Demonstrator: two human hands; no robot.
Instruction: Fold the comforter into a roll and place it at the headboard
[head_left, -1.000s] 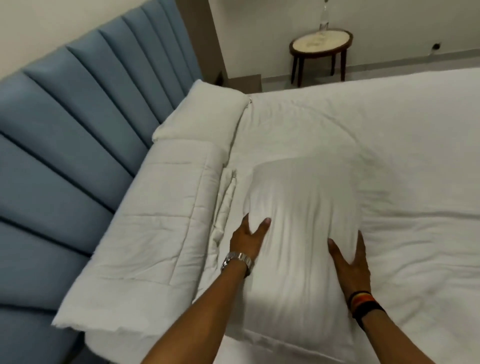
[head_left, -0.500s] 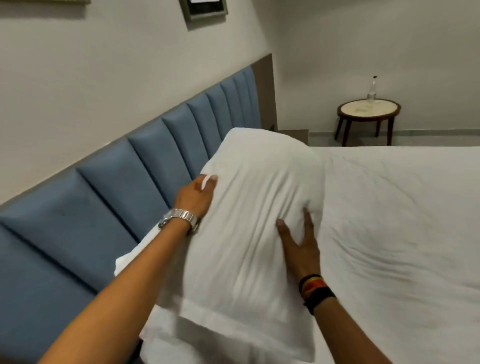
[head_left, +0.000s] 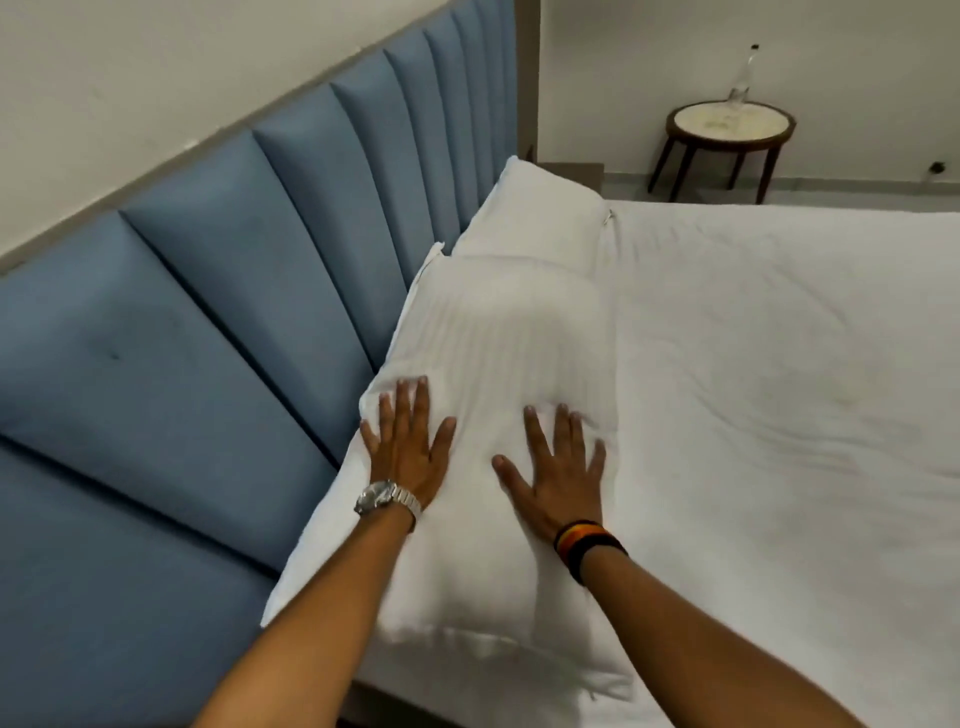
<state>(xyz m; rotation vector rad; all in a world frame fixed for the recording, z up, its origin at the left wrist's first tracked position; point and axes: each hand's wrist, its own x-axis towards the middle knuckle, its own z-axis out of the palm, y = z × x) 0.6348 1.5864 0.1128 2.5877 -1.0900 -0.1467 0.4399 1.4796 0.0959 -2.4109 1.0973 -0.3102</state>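
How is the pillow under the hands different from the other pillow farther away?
The near pillow has the left hand and right hand pressing flat on it; the far pillow is untouched. The near pillow shows faint stripes and dents around the fingers; the far pillow looks plain and smooth. The near pillow's end overlaps the far pillow's edge. Both are white and lie along the blue headboard.
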